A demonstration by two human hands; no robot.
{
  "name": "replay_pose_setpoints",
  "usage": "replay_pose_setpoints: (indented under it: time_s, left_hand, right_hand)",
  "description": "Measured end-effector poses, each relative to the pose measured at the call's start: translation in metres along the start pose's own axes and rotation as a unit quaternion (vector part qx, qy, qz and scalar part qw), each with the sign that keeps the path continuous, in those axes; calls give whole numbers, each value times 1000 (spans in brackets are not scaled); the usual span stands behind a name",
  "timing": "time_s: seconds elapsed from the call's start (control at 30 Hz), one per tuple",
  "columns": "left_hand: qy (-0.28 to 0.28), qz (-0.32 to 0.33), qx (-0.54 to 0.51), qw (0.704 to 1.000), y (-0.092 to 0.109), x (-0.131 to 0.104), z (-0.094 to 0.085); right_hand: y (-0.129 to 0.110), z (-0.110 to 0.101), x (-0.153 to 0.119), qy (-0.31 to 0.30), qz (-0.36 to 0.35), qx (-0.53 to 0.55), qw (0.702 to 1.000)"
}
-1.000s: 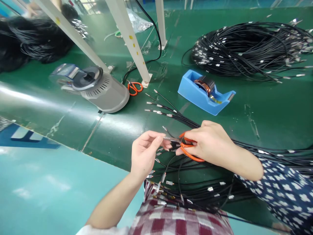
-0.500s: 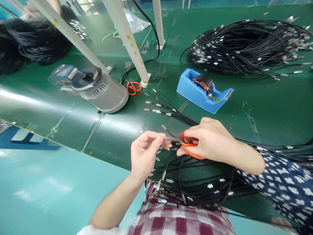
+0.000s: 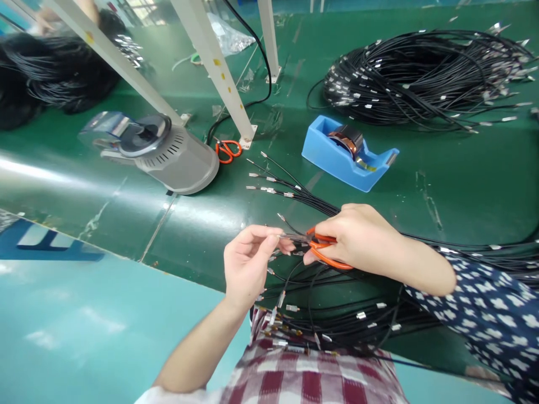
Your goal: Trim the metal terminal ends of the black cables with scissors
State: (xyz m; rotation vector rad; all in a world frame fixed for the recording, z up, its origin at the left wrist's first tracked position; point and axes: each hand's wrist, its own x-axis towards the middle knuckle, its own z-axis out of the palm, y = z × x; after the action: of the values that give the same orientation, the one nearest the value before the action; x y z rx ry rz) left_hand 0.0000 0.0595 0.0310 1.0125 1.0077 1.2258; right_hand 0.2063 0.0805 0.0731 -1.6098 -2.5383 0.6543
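My right hand (image 3: 357,238) is closed round the orange handles of a pair of scissors (image 3: 330,260), whose blades point left. Thumb and fingers of my left hand (image 3: 248,264) pinch something small and thin at the blade tips; it is too small to name. Black cables (image 3: 311,199) with silver ends lie just beyond both hands. More black cables (image 3: 349,325) spread below them, over the table edge and against a red checked apron (image 3: 311,384).
A blue tape dispenser (image 3: 345,157) stands beyond my right hand. Behind it lies a large cable coil (image 3: 412,78). At left are a grey machine (image 3: 181,160), orange-handled scissors (image 3: 228,151) and white posts (image 3: 219,67). A person's hand shows at the far left beside black coils (image 3: 63,67).
The scissor handles look slightly closer together. Both hands keep nearly the same place, and the whole view has shifted slightly.
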Motion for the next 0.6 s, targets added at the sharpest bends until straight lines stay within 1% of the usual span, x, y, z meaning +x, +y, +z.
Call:
replay_pose_setpoints:
  time_s: [0.1, 0.2, 0.33, 0.43, 0.5, 0.6]
  left_hand:
    - [2, 8, -10, 1000, 2, 1, 1]
    - [6, 7, -17, 1000, 4, 1, 0]
    - [9, 0, 4, 1000, 3, 0, -2]
    - [24, 20, 33, 999, 2, -1, -2]
    - [31, 29, 44, 998, 2, -2, -1]
    - [26, 19, 42, 999, 2, -2, -1]
  right_hand:
    - [3, 4, 0, -7, -11, 70, 997]
    - [8, 9, -1, 11, -5, 113, 993]
    - [12, 12, -3, 40, -3, 85, 996]
    - [9, 9, -5, 58, -17, 42, 997]
    - [7, 6, -6, 62, -33, 32, 997]
    - [5, 4, -6, 61, -43, 33, 997]
